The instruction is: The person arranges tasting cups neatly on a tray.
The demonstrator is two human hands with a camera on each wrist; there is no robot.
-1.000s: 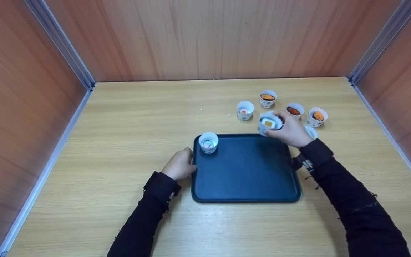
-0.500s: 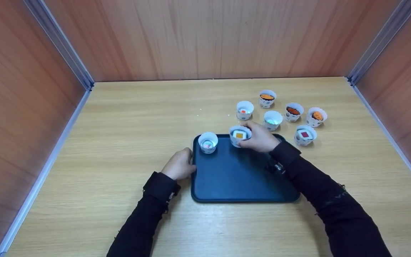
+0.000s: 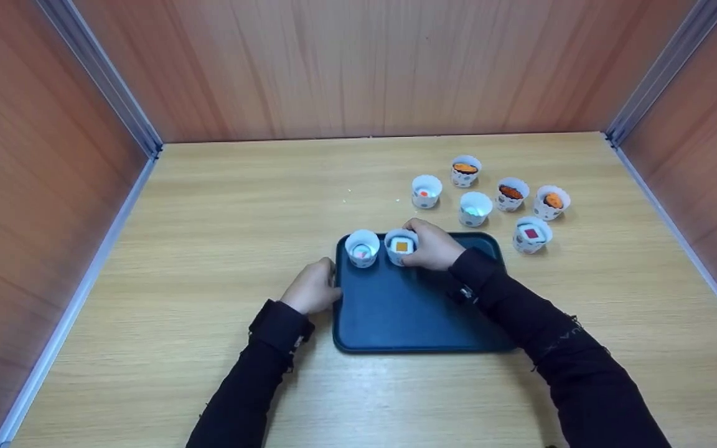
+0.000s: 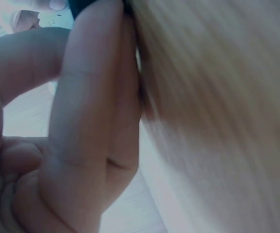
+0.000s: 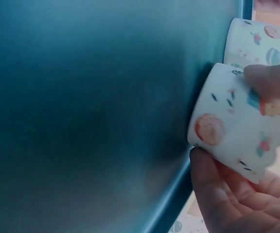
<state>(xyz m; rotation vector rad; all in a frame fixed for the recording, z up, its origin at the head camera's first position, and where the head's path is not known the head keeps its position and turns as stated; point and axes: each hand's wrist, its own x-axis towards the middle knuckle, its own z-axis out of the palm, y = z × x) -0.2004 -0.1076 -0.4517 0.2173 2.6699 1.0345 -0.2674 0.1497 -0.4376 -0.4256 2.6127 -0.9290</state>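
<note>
My right hand (image 3: 434, 246) pinches a paper baking cup (image 3: 394, 250) with a white and yellow square inside, at the far edge of the dark blue tray (image 3: 433, 311). In the right wrist view, thumb and fingers grip the sides of this printed, scalloped cup (image 5: 235, 121), its base at the tray surface. Just left of it, a second paper cup (image 3: 363, 252) with pale bits inside stands in the tray's far left corner. My left hand (image 3: 312, 287) pinches the tray's left rim; in the left wrist view the fingers (image 4: 89, 97) meet the dark rim at the top.
Beyond the tray and to its right stand several more paper cups, among them one with a dark red square (image 3: 531, 235), one with an orange piece (image 3: 551, 203) and a pale one (image 3: 475, 209). Wooden panels (image 3: 371, 68) enclose the table at the back and sides.
My right hand has carried the cup with the yellow square leftward from beyond the tray's far right part to beside the corner cup. My left hand stays at the rim.
</note>
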